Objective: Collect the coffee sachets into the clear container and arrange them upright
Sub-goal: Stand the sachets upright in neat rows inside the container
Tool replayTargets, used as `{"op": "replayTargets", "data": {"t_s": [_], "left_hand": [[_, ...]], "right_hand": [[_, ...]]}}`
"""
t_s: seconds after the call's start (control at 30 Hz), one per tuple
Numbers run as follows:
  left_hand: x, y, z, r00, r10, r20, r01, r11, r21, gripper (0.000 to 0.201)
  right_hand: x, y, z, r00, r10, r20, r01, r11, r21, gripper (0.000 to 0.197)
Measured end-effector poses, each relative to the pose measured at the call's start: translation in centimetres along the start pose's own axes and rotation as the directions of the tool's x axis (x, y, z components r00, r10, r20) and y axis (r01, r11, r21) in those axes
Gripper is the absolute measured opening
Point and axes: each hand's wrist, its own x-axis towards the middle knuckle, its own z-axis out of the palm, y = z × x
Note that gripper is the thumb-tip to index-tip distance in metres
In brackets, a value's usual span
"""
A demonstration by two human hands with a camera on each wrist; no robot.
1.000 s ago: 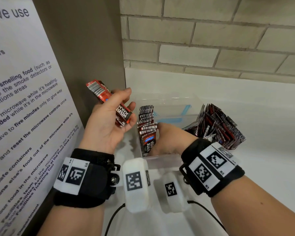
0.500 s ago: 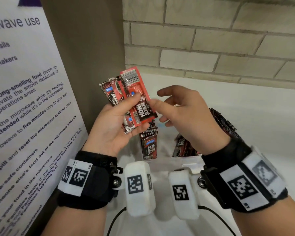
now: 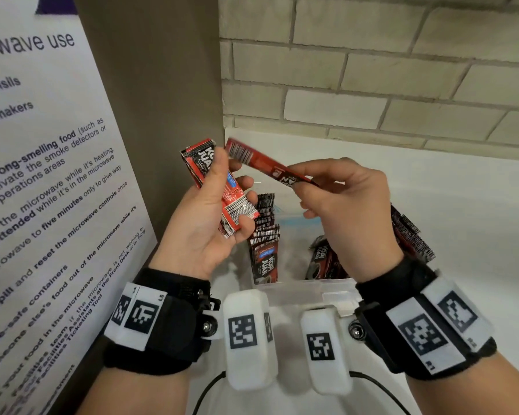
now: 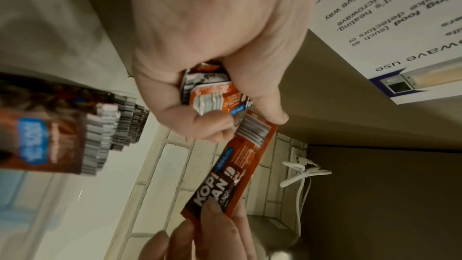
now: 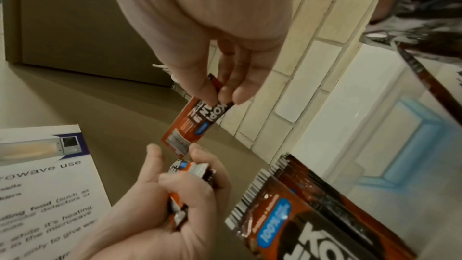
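Since half a second ago, right hand [image 3: 351, 217] has pinched one sachet [image 3: 270, 166] free of the left hand [image 3: 201, 223]'s gripped bundle [image 3: 222, 190], probably to stand it in the clear container [image 3: 300, 287] below.

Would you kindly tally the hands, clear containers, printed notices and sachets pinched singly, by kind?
hands: 2 (left hand, right hand)
clear container: 1
printed notice: 1
single sachet, in the right hand: 1
Total: 5
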Motion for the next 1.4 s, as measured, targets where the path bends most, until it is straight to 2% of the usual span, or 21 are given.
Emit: {"op": "replayTargets", "data": {"t_s": [0.07, 0.13, 0.27, 0.4, 0.5, 0.57, 0.7, 0.8, 0.9, 1.0, 1.03, 1.1, 1.17, 1.2, 1.3, 1.4], "left_hand": [[0.0, 0.0, 0.1, 1.0, -0.009, -0.009, 0.009, 1.0, -0.016, 0.049], [0.0, 0.0, 0.2, 1.0, -0.013, -0.008, 0.012, 0.999, -0.049, 0.047], [0.0, 0.3, -0.2, 0.997, 0.013, -0.078, -0.019, 0.997, -0.078, 0.005], [-0.1, 0.1, -0.3, 0.989, 0.106, -0.1, -0.11, 0.993, -0.035, 0.022], [-0.1, -0.1, -0.1, 0.987, 0.138, -0.087, -0.139, 0.99, -0.007, 0.024], [0.0, 0.0, -0.1, 0.987, 0.152, -0.057, -0.152, 0.988, 0.002, 0.026], [0.1, 0.0, -0.4, 0.989, 0.147, -0.006, -0.146, 0.986, 0.077, 0.027], [0.0, -0.2, -0.3, 0.991, 0.128, 0.033, -0.132, 0.981, 0.142, 0.027], [-0.1, -0.5, -0.1, 0.989, 0.13, 0.069, -0.141, 0.969, 0.201, 0.024], [0.0, -0.3, -0.2, 0.989, 0.132, 0.062, -0.141, 0.975, 0.174, 0.021], [0.2, -0.1, -0.4, 0.991, 0.132, 0.03, -0.135, 0.981, 0.137, 0.017], [0.7, 0.1, -0.8, 0.989, 0.133, -0.067, -0.128, 0.989, 0.074, 0.013], [1.1, 0.2, -1.1, 0.977, 0.133, -0.167, -0.126, 0.991, 0.051, 0.019], [1.3, 0.1, -1.1, 0.97, 0.133, -0.202, -0.127, 0.991, 0.044, 0.021], [1.6, 0.0, -1.2, 0.962, 0.142, -0.235, -0.139, 0.99, 0.03, 0.023], [1.7, -0.1, -1.1, 0.959, 0.151, -0.238, -0.152, 0.988, 0.013, 0.024]], "right_hand": [[-0.1, 0.2, 0.1, 0.996, -0.076, -0.052, 0.072, 0.995, -0.068, 0.035], [-0.3, 0.5, 0.2, 0.988, -0.138, -0.071, 0.13, 0.985, -0.11, 0.033], [-0.5, 0.8, -0.1, 0.997, -0.077, -0.031, 0.077, 0.997, -0.002, 0.027], [-1.0, 0.8, -0.2, 0.999, 0.006, 0.049, -0.008, 0.999, 0.033, 0.015], [-1.1, 0.7, -0.3, 0.996, 0.054, 0.069, -0.058, 0.996, 0.065, 0.023], [-1.1, 0.2, -0.3, 0.992, 0.088, 0.093, -0.102, 0.981, 0.166, 0.025], [-0.7, -0.3, -0.6, 0.987, 0.152, 0.056, -0.162, 0.911, 0.379, 0.032], [-0.2, -0.7, -0.6, 0.976, 0.201, 0.084, -0.215, 0.839, 0.5, 0.018], [-0.1, -1.3, -0.7, 0.961, 0.218, 0.171, -0.277, 0.777, 0.566, 0.014], [0.2, -1.9, -1.4, 0.969, 0.199, 0.144, -0.245, 0.746, 0.62, 0.015], [0.4, -2.0, -1.7, 0.975, 0.19, 0.118, -0.222, 0.763, 0.607, 0.016], [0.4, -2.0, -2.3, 0.983, 0.157, 0.098, -0.184, 0.869, 0.46, 0.015], [0.1, -1.9, -2.7, 0.978, 0.123, 0.17, -0.152, 0.974, 0.17, 0.011], [-0.3, -1.7, -2.8, 0.964, 0.125, 0.234, -0.134, 0.991, 0.024, 0.009], [-1.6, -0.4, -2.2, 0.897, 0.212, 0.387, -0.122, 0.962, -0.243, 0.007], [-2.4, 1.4, -1.1, 0.876, 0.249, 0.414, -0.074, 0.916, -0.394, 0.01]]}}
